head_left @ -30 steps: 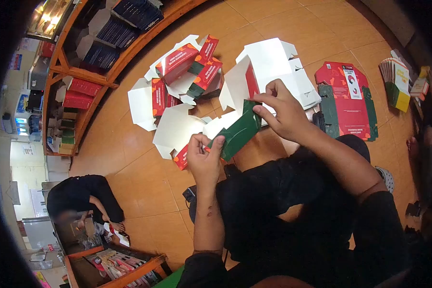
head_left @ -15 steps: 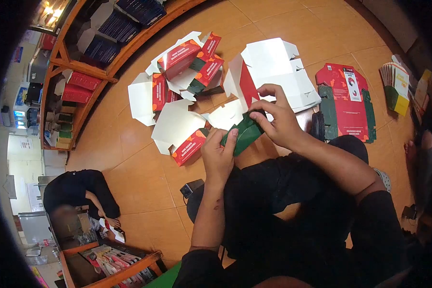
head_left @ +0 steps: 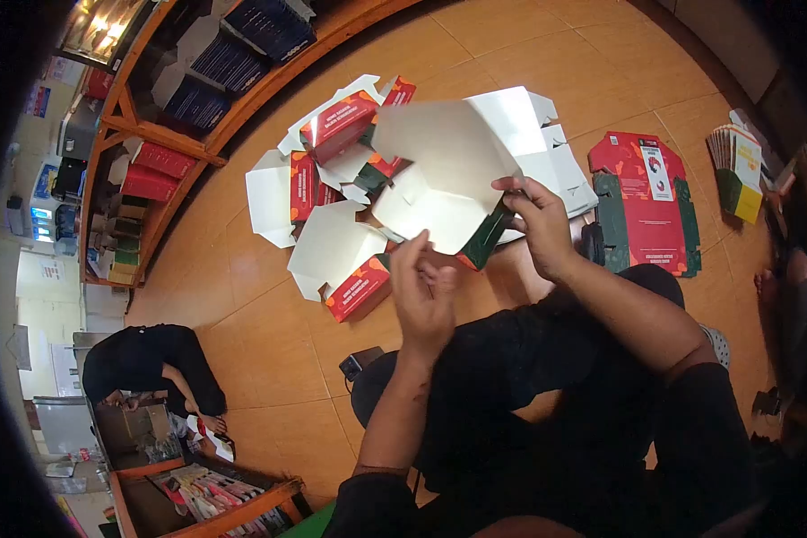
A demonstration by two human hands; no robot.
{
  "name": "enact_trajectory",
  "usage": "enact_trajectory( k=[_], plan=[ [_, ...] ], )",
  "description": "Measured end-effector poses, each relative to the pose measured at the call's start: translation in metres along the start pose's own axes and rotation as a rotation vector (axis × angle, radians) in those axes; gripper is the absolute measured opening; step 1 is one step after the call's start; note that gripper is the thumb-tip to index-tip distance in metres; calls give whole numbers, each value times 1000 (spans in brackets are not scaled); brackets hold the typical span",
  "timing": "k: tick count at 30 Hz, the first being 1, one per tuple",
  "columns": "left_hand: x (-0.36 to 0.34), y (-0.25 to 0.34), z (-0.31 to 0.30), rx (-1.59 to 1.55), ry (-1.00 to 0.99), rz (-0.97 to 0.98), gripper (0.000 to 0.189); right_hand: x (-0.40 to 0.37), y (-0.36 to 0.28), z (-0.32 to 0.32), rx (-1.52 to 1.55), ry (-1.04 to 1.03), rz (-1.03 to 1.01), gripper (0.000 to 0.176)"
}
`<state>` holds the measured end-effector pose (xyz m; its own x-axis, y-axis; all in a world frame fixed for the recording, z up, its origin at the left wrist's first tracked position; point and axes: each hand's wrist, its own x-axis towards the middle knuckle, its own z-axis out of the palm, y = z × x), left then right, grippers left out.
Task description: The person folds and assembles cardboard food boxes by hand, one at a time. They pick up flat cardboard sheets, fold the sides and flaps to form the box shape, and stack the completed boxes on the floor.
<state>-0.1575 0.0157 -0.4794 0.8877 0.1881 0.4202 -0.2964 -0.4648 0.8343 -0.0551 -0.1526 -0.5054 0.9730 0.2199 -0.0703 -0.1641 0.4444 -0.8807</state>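
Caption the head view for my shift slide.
Two hands at an open box, folded boxes beyond, flat red-and-green sheets at right.

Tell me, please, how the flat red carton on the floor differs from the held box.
The flat red carton lies spread out on the floor; the held box has raised walls and is in the right hand. The flat red carton shows its printed outside, the held box mostly its white inside. Both have green parts.
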Motion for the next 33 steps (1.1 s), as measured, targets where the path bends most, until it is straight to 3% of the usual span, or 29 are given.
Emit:
enact_trajectory(
  k=[1, 3, 7, 9, 10, 11, 13, 14, 19, 23, 26, 28, 29, 31, 33],
  plan=[
    [1, -4, -5, -3, 2, 4, 40, 1, -4, 1, 59, 29, 13, 20],
    [2, -16, -15, 38, 359, -128, 44, 5, -6, 1, 1, 27, -8, 17],
    [28, -30, -57, -62, 587, -314, 51, 9, -9, -2, 6, -27, -29, 15],
    [30, -25, -66, -603, 283, -636, 59, 11, -9, -7, 10, -86, 7, 11],
    [26, -35, -63, -608, 160, -681, 66, 11, -8, -8, 11, -146, 18, 8],
    [20, -48, -59, -510, 19, -567, 64, 11, -7, -10, 10, -206, 26, 6],
    [18, -46, -48, -318, -10, -594, 67, 12, -7, -13, -63, -201, 58, 11],
    [17, -42, -44, -329, -56, -570, 59, 11, -9, -13, 48, -176, 96, 14],
    [13, -30, -30, -549, 1, -583, 48, 16, -19, -11, 163, -119, 286, 28],
    [11, -23, -16, -671, 46, -649, 44, 19, 0, -17, -1, -10, 295, 41],
    [9, -11, -17, -715, -134, -685, 46, 23, -1, -23, -10, 44, 295, 38],
    [9, -26, -14, -813, -50, -743, 48, 19, -13, -21, -182, 17, 135, 37],
    [7, -37, -11, -908, 20, -813, 50, 18, -15, -19, -187, -4, 133, 37],
    [3, -49, -5, -902, 111, -760, 52, 15, -14, -17, -183, -120, 96, 38],
    [-1, -56, 1, -740, 197, -724, 49, 14, -11, -10, -172, -110, 200, 46]
  ],
)
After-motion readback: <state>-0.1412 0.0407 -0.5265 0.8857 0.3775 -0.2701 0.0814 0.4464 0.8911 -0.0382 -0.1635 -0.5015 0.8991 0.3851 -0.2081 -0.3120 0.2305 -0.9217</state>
